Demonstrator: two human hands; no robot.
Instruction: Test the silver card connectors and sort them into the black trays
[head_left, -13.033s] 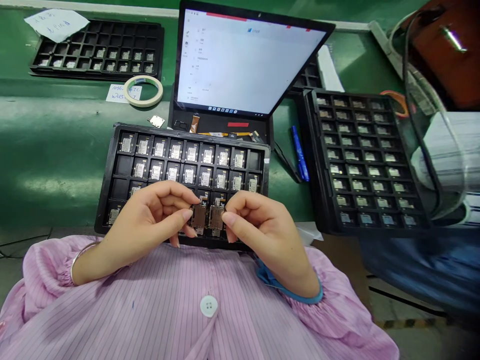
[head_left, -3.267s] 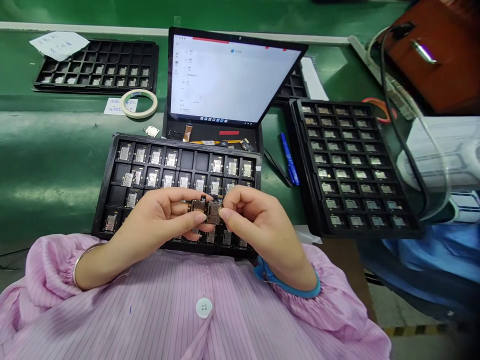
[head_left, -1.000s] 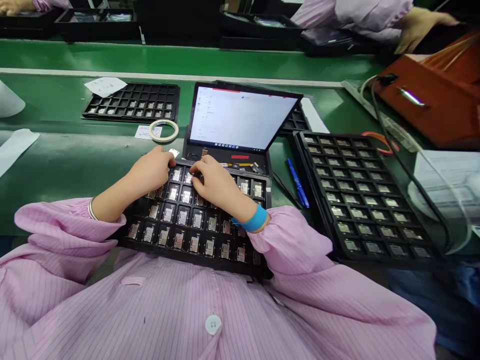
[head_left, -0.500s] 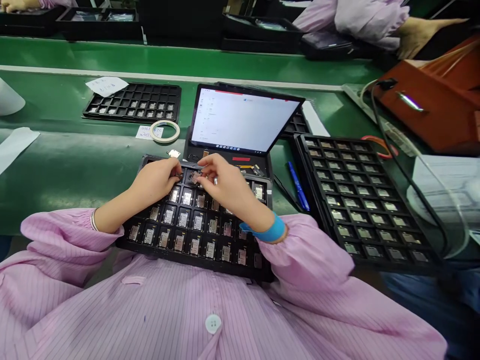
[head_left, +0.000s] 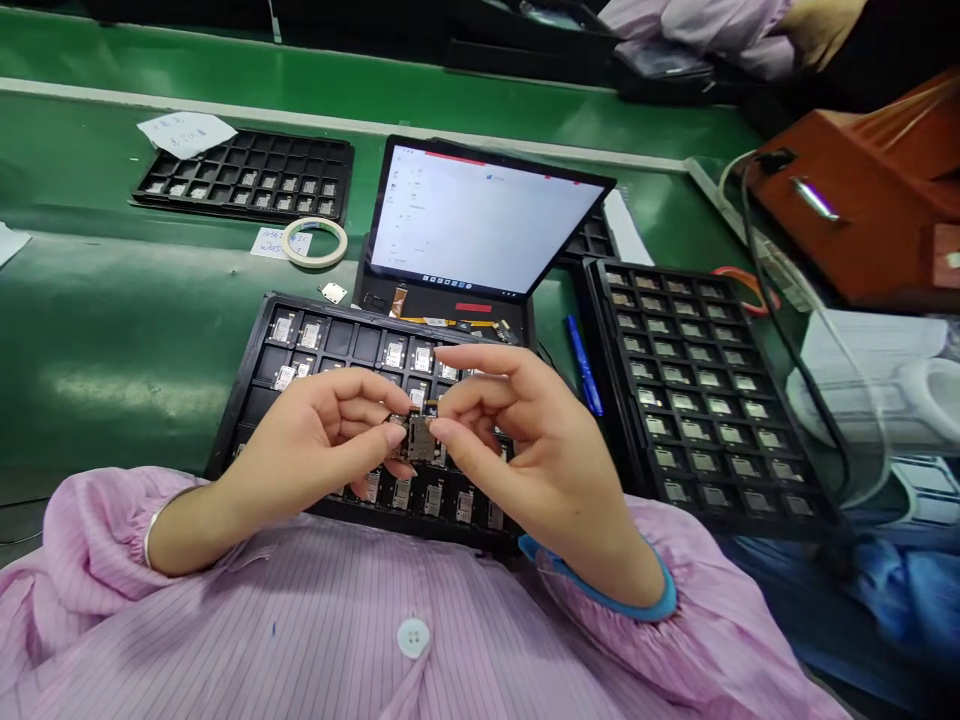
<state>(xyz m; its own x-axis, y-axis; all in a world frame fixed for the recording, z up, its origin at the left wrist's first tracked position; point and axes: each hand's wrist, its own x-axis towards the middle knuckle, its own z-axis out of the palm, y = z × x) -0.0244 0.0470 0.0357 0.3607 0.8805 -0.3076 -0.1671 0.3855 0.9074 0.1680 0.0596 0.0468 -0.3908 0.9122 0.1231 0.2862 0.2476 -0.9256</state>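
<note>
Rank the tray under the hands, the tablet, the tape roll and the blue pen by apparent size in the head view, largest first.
1. Tray, largest, though nearer the camera.
2. Tablet.
3. Tape roll and blue pen: too alike to rank.

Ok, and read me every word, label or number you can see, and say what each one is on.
Small white paper slip: handwritten, too blurred to read.
White paper note: handwritten, too blurred to read.
Laptop screen: window text too small to read.
</note>
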